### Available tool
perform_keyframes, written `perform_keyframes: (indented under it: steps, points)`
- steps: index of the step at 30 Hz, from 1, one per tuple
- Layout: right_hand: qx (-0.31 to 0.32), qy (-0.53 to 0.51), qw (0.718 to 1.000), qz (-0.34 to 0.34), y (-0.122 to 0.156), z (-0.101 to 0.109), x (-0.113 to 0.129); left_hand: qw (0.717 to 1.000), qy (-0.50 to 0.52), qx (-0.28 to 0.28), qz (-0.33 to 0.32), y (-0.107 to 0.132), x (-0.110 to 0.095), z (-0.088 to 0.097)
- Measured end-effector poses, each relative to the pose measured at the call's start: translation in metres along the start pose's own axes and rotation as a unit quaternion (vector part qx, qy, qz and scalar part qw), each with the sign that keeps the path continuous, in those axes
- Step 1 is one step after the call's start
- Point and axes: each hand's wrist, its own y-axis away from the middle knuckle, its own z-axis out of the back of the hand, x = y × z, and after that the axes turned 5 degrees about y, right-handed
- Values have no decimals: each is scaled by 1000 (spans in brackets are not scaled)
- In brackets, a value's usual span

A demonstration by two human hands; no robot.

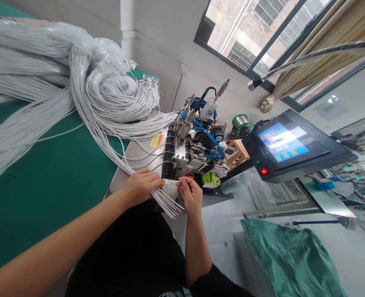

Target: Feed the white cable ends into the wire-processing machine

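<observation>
My left hand [144, 186] is closed around a bundle of white cables [167, 203], whose cut ends fan out below it toward the right. Close by, my right hand [190, 193] pinches the end of a single white cable [172, 181] between thumb and fingers. Just beyond both hands stands a bench machine [194, 144] with metal cylinders, blue air tubes and a black slotted strip [169, 152] along its near left side. Several cables run into that strip. The bundle trails back to a large coiled heap of white cables [120, 95] at the upper left.
A green table mat [46, 165] spreads under the cables on the left. To the right are a control screen [284, 144] with a lit red button, a wire spool [240, 121], a plastic bottle [235, 183] and a green plastic sheet [293, 255]. A bendable lamp arm [309, 51] hangs above.
</observation>
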Motion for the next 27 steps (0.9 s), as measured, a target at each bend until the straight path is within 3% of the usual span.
perform_keyframes:
  steps: [10, 18, 23, 27]
  points:
    - [33, 24, 999, 12, -3, 9, 4, 999, 3, -41, -6, -1, -2, 4]
    - [85, 44, 995, 19, 1, 17, 10, 1000, -7, -28, 7, -1, -2, 0]
    - [72, 47, 996, -21, -8, 20, 6, 999, -13, -30, 10, 0, -1, -2]
    - [45, 86, 995, -14, -16, 20, 5, 999, -25, -31, 9, 0, 0, -2]
